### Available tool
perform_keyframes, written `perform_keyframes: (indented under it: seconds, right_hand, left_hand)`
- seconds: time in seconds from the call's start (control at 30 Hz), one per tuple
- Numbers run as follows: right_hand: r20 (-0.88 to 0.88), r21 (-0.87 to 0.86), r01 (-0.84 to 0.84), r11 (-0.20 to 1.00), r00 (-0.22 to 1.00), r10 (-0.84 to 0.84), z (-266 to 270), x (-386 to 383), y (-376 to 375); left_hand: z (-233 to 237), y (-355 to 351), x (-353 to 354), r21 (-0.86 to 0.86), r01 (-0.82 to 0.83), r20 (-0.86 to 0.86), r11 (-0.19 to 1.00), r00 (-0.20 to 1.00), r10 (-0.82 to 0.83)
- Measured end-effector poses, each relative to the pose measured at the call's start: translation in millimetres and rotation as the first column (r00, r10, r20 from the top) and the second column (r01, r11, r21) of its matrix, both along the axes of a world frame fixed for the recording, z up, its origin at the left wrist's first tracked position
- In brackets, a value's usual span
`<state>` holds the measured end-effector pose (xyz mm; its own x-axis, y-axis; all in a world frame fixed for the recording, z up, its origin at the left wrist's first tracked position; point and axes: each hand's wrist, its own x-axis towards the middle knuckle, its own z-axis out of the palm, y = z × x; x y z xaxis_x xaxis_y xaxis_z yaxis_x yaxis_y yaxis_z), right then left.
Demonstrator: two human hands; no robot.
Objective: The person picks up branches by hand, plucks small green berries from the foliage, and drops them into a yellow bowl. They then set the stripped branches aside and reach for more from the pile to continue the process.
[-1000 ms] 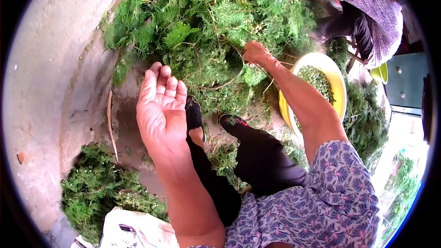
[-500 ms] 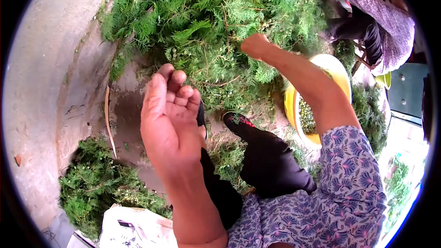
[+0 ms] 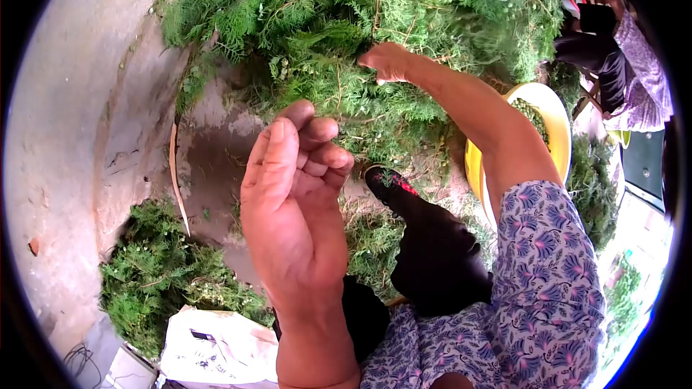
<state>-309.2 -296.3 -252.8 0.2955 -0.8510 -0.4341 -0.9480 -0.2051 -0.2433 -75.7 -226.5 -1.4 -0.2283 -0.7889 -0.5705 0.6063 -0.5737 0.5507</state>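
Note:
My left hand [image 3: 299,194] is raised close to the camera, palm showing, its fingers loosely bent and nothing in the palm. Further off, my right hand [image 3: 388,63] reaches to the near side of a big heap of green conifer branches [image 3: 317,7]. Its thumb and forefinger stand apart at the foliage; the other fingers are partly hidden. Beneath the right forearm is a yellow tub [image 3: 559,126] with small green pieces inside, partly covered by the arm.
A smaller heap of branches [image 3: 148,274] lies at the lower left beside a white sack [image 3: 216,349]. A thin pale stick [image 3: 174,173] rests on the ground. My shoe [image 3: 386,180] stands near the big heap. Another person [image 3: 634,65] sits at the upper right.
The view has shifted a little. My right hand has gone from a closed fist to thumb and forefinger apart at the branches. The left hand appears further right, still loosely bent.

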Motion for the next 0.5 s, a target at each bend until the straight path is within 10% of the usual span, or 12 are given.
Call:
perform_keyframes:
  seconds: [0.17,0.37,0.5]
  right_hand:
    - [-0.147,0.101,-0.116,0.988,0.981,0.13,3,-11,18]
    - [-0.05,-0.337,-0.348,0.875,0.935,0.352,-10,-10,17]
    - [-0.014,0.124,-0.216,0.968,0.975,0.22,-30,-16,7]
  left_hand:
    - [0,2,-3,-0.015,0.002,0.012,1.0,1.0,-0.002]
    - [-1,2,-1,-0.007,0.001,0.026,1.0,1.0,-0.001]
    - [0,0,1,-0.013,-0.005,0.024,1.0,1.0,0.005]
